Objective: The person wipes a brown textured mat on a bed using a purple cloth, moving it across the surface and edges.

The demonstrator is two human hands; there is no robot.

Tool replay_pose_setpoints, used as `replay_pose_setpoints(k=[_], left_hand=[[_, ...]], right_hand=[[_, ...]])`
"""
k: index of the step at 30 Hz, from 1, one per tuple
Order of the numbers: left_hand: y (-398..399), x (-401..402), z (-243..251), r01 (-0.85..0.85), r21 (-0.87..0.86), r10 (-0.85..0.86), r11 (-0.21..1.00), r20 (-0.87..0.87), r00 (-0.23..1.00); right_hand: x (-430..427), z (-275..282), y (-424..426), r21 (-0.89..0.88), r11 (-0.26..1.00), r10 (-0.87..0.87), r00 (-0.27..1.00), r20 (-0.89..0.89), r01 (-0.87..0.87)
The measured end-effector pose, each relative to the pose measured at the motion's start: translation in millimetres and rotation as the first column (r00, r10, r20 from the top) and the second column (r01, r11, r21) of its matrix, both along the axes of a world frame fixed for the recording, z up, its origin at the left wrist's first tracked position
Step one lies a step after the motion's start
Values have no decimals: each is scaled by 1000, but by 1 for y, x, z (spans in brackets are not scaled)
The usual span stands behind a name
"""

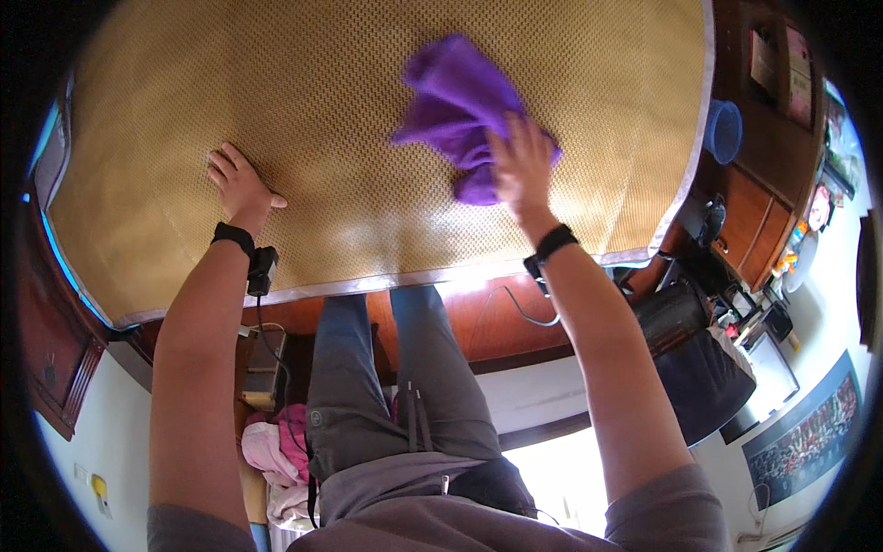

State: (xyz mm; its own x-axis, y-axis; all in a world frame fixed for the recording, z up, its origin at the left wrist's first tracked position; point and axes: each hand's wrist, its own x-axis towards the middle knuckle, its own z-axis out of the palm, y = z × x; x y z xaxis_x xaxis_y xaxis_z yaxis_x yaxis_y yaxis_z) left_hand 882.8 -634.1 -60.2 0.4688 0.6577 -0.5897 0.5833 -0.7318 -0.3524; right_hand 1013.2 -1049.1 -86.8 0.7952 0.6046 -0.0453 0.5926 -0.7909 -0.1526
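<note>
A tan woven mat [331,90] with a pale cloth border covers the broad flat surface in front of me, which looks like a bed. My right hand [521,165] presses on a crumpled purple cloth [462,96], fingers spread over its near right part; the hand is slightly blurred. The rest of the cloth fans out beyond it to the upper left. Flat on the mat at the left, my left hand [241,183] holds nothing, its fingers apart. Black bands circle both wrists, and a small black device [263,270] with a cable hangs at the left one.
A wooden cabinet [762,214] stands along the right, with a blue bin [724,131] beside the mat's edge. Dark wood panelling [58,331] borders the left. Pink fabric [279,441] lies low at the left near my legs. A thin cable [524,314] loops below the mat's front edge.
</note>
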Motion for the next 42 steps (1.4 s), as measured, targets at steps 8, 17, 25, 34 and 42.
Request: replay_pose_setpoints(k=[8,17,25,34,42], left_hand=[[19,-15,10,17,22,-18,1000,22,1000],[-3,0,5,-55,-134,60,990,37,997],[9,-10,-8,25,-140,-12,990,93,996],[19,-36,-7,171,-148,-130,974,250,960],[20,-60,-7,230,-165,-161,959,347,924]], right_hand=[[8,-5,-170,-349,443,-895,432,-114,826],[-86,-39,-220,-299,209,-977,213,-22,931],[-158,-44,-27,-197,580,-812,542,-216,790],[-141,36,111,-50,986,-164,930,-330,156],[-134,45,109,-136,991,-44,975,-219,15]])
